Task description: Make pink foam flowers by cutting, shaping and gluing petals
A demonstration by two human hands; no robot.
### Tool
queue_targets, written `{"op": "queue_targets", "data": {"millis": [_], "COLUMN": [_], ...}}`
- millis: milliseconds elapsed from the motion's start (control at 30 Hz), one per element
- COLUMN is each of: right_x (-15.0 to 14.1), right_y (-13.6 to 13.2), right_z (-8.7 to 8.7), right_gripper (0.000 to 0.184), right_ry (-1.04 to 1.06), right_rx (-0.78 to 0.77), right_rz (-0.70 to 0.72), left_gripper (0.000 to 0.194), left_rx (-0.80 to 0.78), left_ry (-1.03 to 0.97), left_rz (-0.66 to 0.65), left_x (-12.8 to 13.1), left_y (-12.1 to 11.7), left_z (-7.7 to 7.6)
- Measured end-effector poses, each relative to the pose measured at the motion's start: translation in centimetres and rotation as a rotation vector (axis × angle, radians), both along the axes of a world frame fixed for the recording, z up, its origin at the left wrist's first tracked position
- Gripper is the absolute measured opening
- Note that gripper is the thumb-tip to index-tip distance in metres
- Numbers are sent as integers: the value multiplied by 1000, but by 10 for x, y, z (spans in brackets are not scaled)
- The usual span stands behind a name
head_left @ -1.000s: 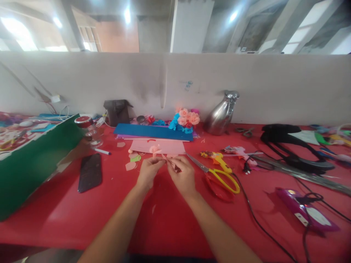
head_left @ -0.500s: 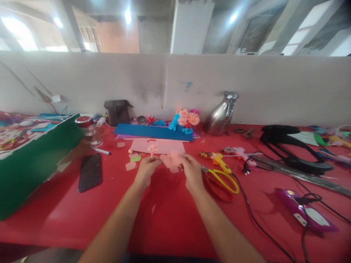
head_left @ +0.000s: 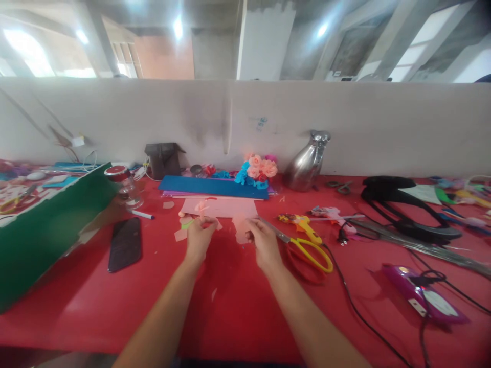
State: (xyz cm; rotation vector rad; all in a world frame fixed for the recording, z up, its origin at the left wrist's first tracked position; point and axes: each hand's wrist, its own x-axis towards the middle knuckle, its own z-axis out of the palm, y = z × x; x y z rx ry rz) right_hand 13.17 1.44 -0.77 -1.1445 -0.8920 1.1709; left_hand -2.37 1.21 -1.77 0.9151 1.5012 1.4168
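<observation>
My left hand (head_left: 200, 239) is closed in a pinch, with a small pink foam or paper flower (head_left: 200, 206) standing up from it. A bit of pink petal shows beside its fingertips. My right hand (head_left: 264, 241) has its fingers closed at the edge of several overlapping pink petal pieces (head_left: 241, 228); whether it grips one or all of them I cannot tell. Behind both hands lies a pink sheet (head_left: 220, 207). Yellow-handled scissors (head_left: 312, 254) rest right beside my right hand, their blades pointing towards it. Pink and green scraps (head_left: 181, 234) lie left of my left hand.
Blue sheets (head_left: 213, 187) and finished flowers (head_left: 261, 167) sit at the back, near a steel jug (head_left: 307, 162). Glue guns (head_left: 307, 225), cords and a purple power strip (head_left: 425, 294) lie right. Left are a phone (head_left: 125, 244), a jar (head_left: 125, 188) and a green box (head_left: 57, 235).
My left hand has moved left with the small flower, away from the petal pieces. My right hand stays nearly in place by the petals. The view has shifted slightly.
</observation>
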Motion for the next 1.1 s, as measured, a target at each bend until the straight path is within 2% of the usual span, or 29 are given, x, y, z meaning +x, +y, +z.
{"op": "queue_targets", "data": {"millis": [67, 233, 600, 767, 900, 1100], "right_x": [-4, -9, -8, -7, -7, -8], "right_y": [-3, -8, -9, -8, -8, -9], "right_z": [0, -2, -4, -3, -3, -1], "right_gripper": [28, 29, 27, 25, 25, 21], "right_ry": [-36, -86, -143, -75, -62, -57], "right_rx": [24, 67, 110, 91, 83, 72], "right_rz": [30, 117, 144, 177, 171, 173], "left_gripper": [21, 31, 20, 25, 19, 24], "left_rx": [27, 18, 76, 112, 77, 44], "left_ry": [-72, -297, -352, -364, -357, -367], "left_rz": [-69, -293, -235, -245, -267, -273], "left_x": [5, 17, 13, 12, 13, 14], "left_y": [-4, -13, -10, -12, -12, -13], "left_z": [7, 21, 17, 21, 21, 24]}}
